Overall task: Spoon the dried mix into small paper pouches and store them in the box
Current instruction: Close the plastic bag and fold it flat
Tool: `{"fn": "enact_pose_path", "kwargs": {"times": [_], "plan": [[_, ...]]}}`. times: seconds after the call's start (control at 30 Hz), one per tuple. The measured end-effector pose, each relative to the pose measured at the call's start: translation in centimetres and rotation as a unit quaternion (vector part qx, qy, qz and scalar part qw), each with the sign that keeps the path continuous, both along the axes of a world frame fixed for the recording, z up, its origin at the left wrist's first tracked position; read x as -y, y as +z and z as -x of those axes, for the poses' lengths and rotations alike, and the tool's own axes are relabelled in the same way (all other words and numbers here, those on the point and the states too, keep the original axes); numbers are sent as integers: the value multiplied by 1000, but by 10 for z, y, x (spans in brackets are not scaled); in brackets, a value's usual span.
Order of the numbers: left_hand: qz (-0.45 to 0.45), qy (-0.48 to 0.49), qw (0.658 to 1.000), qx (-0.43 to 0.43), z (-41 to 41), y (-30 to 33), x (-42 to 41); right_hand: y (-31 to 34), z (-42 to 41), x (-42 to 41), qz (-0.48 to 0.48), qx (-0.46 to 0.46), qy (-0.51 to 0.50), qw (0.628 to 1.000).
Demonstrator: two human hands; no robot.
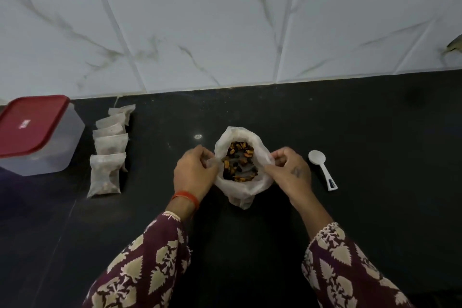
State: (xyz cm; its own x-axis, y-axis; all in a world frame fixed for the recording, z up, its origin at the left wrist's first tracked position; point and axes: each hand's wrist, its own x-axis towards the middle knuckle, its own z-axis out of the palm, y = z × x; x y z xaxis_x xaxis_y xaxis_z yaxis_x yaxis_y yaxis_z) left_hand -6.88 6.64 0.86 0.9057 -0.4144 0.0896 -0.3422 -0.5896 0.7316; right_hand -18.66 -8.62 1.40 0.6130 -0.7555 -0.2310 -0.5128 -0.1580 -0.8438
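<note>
Head view: the left hand (193,172) and right hand (291,170) each pinch one side of the rim of a white plastic bag (243,190) of dried mix (239,164), holding it open on the dark surface (375,132). A white spoon (321,166) lies just right of the right hand. Filled paper pouches (110,150) lie in a row to the left, between the bag and the red-lidded box (37,135).

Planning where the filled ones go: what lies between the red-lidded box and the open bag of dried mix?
In the head view, a row of small paper pouches lies on the counter between the box and the bag; otherwise only bare counter.
</note>
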Motion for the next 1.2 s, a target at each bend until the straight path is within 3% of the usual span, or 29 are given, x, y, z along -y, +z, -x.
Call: {"fn": "enact_pose_path", "kwargs": {"times": [0.07,0.13,0.2,0.23,0.3,0.37,0.43,0.5,0.57,0.67,0.87,0.97,1.03,1.13,1.2], "plan": [[-5,-1,1000,-27,-7,-4,-2,4,4,10,-130,37,10,991],[65,10,974,-219,-15,0,1,6,3,17,-262,71,1,962],[112,-16,925,-363,-15,4,7,2,-4,18,-260,45,-7,965],[112,-18,920,-374,-12,6,11,-2,-8,16,-236,28,-4,971],[84,13,957,-277,-12,5,17,-6,-16,11,-152,19,-1,988],[34,44,993,-103,-11,6,17,-3,-20,12,-9,8,-23,1000],[-5,34,999,-12,-12,8,15,2,-19,19,81,-22,-7,996],[-31,4,998,-59,-18,8,13,5,-15,27,8,-22,49,999],[-10,-6,983,-182,-23,12,16,8,-16,35,-120,-3,47,992],[30,-30,961,-273,-32,13,25,6,-28,42,-150,-14,10,989],[22,-7,992,-120,-39,13,29,8,-45,37,-28,54,15,998],[33,-23,992,-120,-45,11,21,13,-42,46,-100,69,40,992],[45,-45,984,-164,-47,12,21,16,-44,47,-148,49,36,987],[31,-96,975,-198,-47,13,31,15,-54,41,-140,-23,50,989],[21,-86,986,-143,-50,8,36,9,-61,36,-124,9,58,991]]}}
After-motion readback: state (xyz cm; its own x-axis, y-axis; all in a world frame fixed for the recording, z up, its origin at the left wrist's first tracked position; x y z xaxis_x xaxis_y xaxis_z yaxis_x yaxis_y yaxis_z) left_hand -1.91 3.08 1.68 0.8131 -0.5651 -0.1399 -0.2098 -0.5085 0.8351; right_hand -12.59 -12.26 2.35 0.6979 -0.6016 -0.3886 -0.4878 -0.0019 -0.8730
